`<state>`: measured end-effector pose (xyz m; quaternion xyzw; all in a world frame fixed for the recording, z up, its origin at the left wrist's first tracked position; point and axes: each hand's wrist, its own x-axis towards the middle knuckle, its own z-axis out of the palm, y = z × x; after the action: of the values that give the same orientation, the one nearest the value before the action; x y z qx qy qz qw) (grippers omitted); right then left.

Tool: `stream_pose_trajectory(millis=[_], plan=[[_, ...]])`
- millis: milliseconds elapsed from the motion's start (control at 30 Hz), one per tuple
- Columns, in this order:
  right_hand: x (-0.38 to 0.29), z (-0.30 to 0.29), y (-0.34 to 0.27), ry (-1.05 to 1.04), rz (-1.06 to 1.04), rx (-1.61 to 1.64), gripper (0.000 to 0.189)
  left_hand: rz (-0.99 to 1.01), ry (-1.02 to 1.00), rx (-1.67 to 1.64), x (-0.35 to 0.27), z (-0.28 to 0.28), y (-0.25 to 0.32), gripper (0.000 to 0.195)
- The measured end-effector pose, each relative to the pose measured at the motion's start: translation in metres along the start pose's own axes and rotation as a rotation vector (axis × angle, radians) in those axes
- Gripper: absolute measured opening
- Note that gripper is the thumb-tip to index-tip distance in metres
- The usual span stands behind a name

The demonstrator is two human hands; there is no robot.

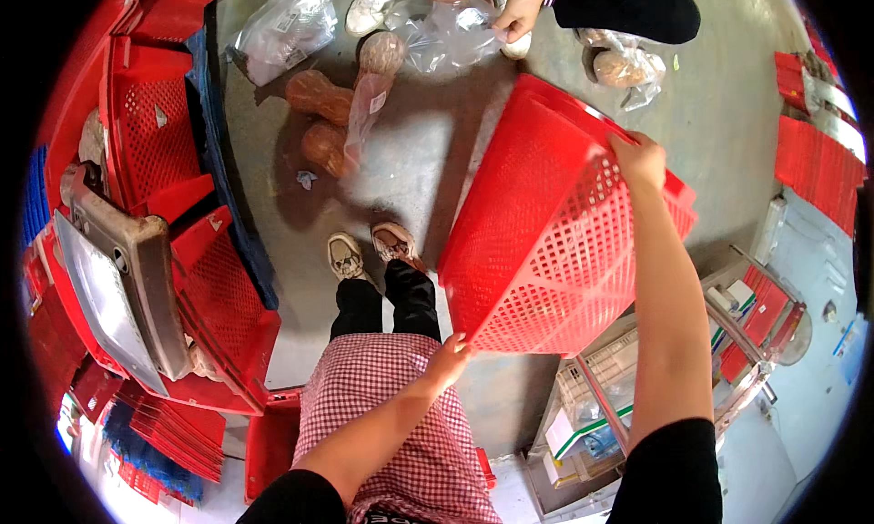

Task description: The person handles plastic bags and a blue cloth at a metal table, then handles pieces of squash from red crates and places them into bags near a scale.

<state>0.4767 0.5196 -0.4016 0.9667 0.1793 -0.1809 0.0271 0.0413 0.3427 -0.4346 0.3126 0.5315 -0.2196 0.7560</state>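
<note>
Tilted in front of me is a red perforated plastic crate (546, 251), apparently part of a nested stack, since doubled rims show. My left hand (450, 361) grips its near lower corner, thumb on top. Its far upper rim is in the grasp of my right hand (640, 161), whose fingers curl partly out of sight over the edge. Left of the crate, several butternut-type squashes (319, 95) lie on the floor (410, 141). One of them is partly in a clear plastic sleeve (367, 107) with a label.
Across from me a co-worker's hands (522, 8) hold a clear plastic bag (444, 36). Another bag (290, 29) and a wrapped squash (625, 66) lie nearby. Red crates (153, 114) and a weighing scale (126, 264) line my left; a metal-framed cart (601, 401) stands at lower right.
</note>
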Motion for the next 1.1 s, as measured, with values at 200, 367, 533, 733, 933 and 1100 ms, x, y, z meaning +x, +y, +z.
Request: stream_pose_trajectory(millis=[200, 367, 533, 733, 933, 1100], plan=[[-0.033, 0.082, -0.078, 0.028, -0.179, -0.037, 0.052, 0.145, 0.1, 0.123, -0.017, -0.029, 0.026, 0.04], [-0.109, 0.119, -0.072, 0.368, -0.447, 0.463, 0.055, 0.206, 0.168, 0.208, -0.035, -0.052, 0.033, 0.037], [-0.27, 0.152, 0.081, 0.212, 0.29, 0.519, 0.038, 0.113, 0.168, 0.128, -0.027, -0.058, 0.034, 0.045], [-0.4, 0.221, 0.225, -0.491, 1.89, 1.032, 0.038, -0.075, 0.067, 0.332, 0.005, -0.026, 0.032, 0.066], [-0.366, 0.22, 0.168, -0.281, 1.558, 1.458, 0.018, 0.4, 0.07, 0.247, 0.029, -0.022, 0.07, 0.064], [-0.375, 0.212, 0.166, -0.363, 1.431, 1.536, 0.017, 0.209, 0.094, 0.432, 0.044, -0.029, 0.085, 0.049]])
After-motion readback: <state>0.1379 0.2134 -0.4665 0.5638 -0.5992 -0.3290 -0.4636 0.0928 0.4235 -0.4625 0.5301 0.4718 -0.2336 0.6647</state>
